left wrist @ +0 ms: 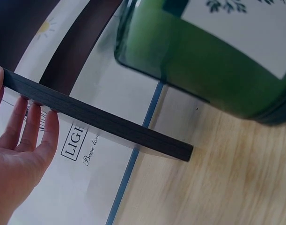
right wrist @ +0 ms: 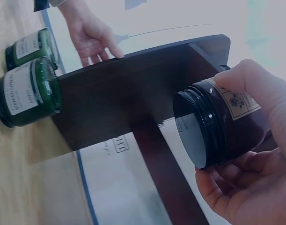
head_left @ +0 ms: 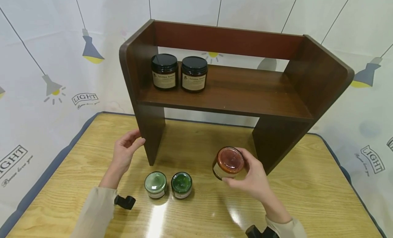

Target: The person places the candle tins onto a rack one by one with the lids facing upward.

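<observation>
My right hand point(head_left: 253, 178) grips an amber jar point(head_left: 231, 159) with a black lid point(right wrist: 192, 129) and a beige label. The jar is held upside down, its glass base facing up, in front of the shelf's right side. My left hand point(head_left: 124, 151) rests on the left side panel of a dark brown wooden shelf point(head_left: 150, 135); the thumb lies at the front edge and the fairly straight fingers point(left wrist: 28, 129) are on the outer face. Two green jars, one pale point(head_left: 155, 184) and one darker point(head_left: 182, 185), stand lid-down on the table before the shelf.
Two dark jars point(head_left: 164, 71) point(head_left: 194, 74) with black lids and beige labels stand side by side at the left of the shelf board point(head_left: 245, 91). The wood-grain table point(head_left: 307, 193) meets a white printed curtain point(head_left: 61, 60) behind and at both sides.
</observation>
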`<action>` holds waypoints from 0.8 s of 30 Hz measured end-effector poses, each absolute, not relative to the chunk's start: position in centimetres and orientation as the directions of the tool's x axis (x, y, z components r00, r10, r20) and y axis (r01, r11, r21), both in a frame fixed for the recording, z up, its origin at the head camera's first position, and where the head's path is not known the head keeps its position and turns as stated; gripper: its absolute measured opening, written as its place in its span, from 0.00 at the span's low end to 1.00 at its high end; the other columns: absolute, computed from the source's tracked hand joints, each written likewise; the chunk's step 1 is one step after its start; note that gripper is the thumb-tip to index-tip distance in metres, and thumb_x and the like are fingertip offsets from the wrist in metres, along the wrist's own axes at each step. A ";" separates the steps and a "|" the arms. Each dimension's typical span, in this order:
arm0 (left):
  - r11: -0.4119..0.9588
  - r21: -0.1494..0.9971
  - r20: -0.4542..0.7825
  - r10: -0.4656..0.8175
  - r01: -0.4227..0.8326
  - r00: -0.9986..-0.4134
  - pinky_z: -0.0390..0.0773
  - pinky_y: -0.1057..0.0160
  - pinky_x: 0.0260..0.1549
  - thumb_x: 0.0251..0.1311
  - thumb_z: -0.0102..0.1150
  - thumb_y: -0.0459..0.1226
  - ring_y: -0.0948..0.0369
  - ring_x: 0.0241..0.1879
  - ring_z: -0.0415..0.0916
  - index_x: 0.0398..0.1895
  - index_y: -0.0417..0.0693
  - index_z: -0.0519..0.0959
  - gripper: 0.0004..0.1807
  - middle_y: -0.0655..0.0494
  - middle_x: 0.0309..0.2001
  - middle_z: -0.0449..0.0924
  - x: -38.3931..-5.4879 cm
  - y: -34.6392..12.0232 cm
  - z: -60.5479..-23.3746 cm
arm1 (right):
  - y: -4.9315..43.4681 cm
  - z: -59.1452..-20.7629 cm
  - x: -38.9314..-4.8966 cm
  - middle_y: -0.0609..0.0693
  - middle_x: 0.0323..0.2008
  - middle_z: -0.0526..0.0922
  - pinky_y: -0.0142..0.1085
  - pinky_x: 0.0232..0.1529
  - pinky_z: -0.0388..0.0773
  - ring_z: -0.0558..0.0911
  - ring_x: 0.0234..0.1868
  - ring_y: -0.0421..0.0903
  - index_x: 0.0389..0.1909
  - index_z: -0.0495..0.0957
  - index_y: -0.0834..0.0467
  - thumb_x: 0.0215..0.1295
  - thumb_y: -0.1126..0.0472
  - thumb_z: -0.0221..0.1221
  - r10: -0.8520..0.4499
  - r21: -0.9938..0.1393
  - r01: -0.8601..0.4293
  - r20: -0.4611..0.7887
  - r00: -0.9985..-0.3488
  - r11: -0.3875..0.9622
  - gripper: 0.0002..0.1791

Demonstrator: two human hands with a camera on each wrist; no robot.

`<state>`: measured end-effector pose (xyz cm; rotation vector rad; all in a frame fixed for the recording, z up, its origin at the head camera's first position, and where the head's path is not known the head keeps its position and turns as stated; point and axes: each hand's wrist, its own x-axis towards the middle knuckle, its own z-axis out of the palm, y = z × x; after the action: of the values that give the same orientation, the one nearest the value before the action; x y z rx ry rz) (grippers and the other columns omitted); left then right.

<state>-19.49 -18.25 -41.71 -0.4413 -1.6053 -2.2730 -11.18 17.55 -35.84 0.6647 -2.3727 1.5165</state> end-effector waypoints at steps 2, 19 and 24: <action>-0.316 0.844 0.430 -0.083 0.433 -0.899 0.79 0.72 0.38 0.53 0.52 0.15 0.67 0.40 0.78 0.39 0.54 0.84 0.25 0.61 0.38 0.83 -19.5 -18.2 -41.7 | 17.7 -35.3 -11.2 0.54 0.43 0.80 0.25 0.41 0.76 0.78 0.42 0.37 0.50 0.72 0.66 0.34 0.74 0.70 -0.238 -0.786 -0.508 0.450 -0.861 0.352 0.35; -0.276 0.853 0.435 -0.092 0.442 -0.896 0.77 0.73 0.38 0.53 0.51 0.14 0.67 0.39 0.78 0.39 0.54 0.84 0.26 0.62 0.37 0.83 -19.4 -18.2 -41.5 | 18.5 -30.9 -10.8 0.44 0.42 0.79 0.25 0.43 0.76 0.78 0.41 0.38 0.50 0.73 0.66 0.31 0.78 0.69 -0.205 -0.795 -0.532 0.492 -0.846 0.290 0.36; -0.284 0.850 0.437 -0.092 0.445 -0.894 0.78 0.73 0.38 0.53 0.50 0.13 0.67 0.39 0.78 0.39 0.53 0.84 0.27 0.62 0.37 0.83 -19.3 -18.1 -41.4 | 18.7 -29.5 -10.8 0.45 0.43 0.80 0.25 0.44 0.75 0.78 0.41 0.39 0.50 0.72 0.68 0.31 0.81 0.67 -0.191 -0.796 -0.542 0.507 -0.841 0.270 0.36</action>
<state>-19.34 -18.13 -41.44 -0.4363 -1.6292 -2.2330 -10.75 18.73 -29.52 0.6707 -2.2352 1.5928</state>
